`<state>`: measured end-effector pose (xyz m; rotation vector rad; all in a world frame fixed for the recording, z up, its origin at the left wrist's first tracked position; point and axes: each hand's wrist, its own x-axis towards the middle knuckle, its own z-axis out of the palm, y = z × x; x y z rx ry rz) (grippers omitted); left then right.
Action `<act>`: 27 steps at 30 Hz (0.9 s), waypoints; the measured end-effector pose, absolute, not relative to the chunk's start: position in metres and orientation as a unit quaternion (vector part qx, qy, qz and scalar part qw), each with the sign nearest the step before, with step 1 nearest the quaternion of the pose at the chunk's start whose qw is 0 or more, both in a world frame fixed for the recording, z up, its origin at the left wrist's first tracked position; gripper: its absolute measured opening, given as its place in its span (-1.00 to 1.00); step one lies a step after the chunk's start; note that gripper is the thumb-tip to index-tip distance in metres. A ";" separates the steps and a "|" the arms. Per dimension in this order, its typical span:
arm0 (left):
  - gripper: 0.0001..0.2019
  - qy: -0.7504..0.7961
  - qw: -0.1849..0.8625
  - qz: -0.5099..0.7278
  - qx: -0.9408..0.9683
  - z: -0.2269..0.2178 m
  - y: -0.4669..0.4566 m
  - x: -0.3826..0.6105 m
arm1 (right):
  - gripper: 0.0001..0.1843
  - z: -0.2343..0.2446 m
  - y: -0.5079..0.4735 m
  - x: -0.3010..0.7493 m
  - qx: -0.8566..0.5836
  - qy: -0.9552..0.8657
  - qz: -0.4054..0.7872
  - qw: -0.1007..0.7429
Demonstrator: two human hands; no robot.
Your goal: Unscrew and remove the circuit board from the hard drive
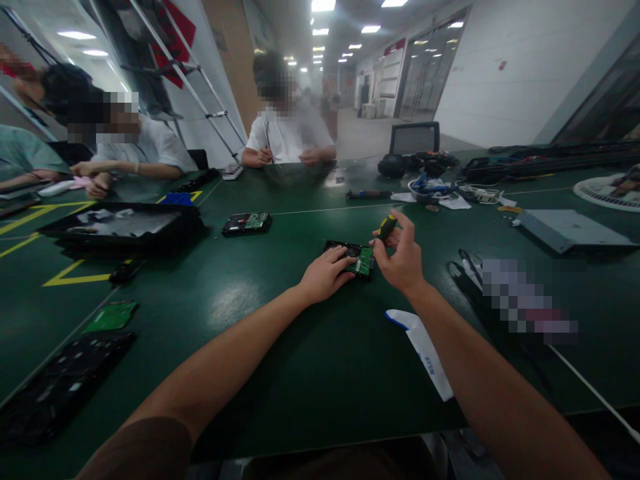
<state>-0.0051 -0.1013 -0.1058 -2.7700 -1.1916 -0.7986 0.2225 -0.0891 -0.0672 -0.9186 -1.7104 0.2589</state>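
On the green table in front of me lies a hard drive point(363, 261) with its green circuit board facing up. My left hand point(327, 272) grips it from the left, fingers across its top and thumb along the near edge. A screwdriver point(387, 227) with a black and yellow handle is pinched in my right hand point(401, 257), tilted over the drive's right end. Its tip is too hard to make out, so I cannot tell whether it touches a screw. A white and blue strip-like object point(425, 353) lies beside my right forearm.
Another hard drive point(247, 223) lies farther left, near a black tray point(130, 230) with scraps. A green circuit board point(111, 316) and a black drive-like unit point(65, 383) sit at left. A grey metal box point(575, 230) stands right. Several people sit across the table.
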 end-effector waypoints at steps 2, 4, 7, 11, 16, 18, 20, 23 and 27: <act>-0.59 -0.382 0.010 -0.257 -0.888 -0.107 -0.101 -0.005 | -0.24 -0.068 -0.089 0.222 -0.387 -0.726 0.108 0.558; -0.60 -0.382 0.008 -0.259 -0.887 -0.107 -0.101 -0.005 | -0.24 -0.068 -0.089 0.221 -0.386 -0.728 0.105 0.557; -0.60 -0.383 0.008 -0.263 -0.885 -0.107 -0.101 -0.005 | -0.23 -0.066 -0.089 0.221 -0.386 -0.736 0.095 0.548; -0.59 -0.390 0.016 -0.256 -0.884 -0.106 -0.102 -0.005 | -0.23 -0.063 -0.091 0.221 -0.387 -0.752 0.053 0.530; -0.57 -0.400 0.021 -0.245 -0.883 -0.106 -0.102 -0.005 | -0.27 -0.060 -0.091 0.221 -0.382 -0.769 0.013 0.512; -0.58 -0.404 0.020 -0.245 -0.881 -0.106 -0.102 -0.004 | -0.26 -0.059 -0.092 0.222 -0.383 -0.770 0.016 0.509; -0.58 -0.408 0.021 -0.247 -0.879 -0.106 -0.103 -0.004 | -0.26 -0.058 -0.092 0.222 -0.386 -0.770 0.023 0.508; -0.59 -0.412 0.026 -0.249 -0.876 -0.106 -0.103 -0.003 | -0.29 -0.057 -0.093 0.222 -0.387 -0.767 0.036 0.511; -0.59 -0.416 0.033 -0.248 -0.874 -0.107 -0.104 -0.002 | -0.33 -0.058 -0.092 0.222 -0.390 -0.758 0.039 0.521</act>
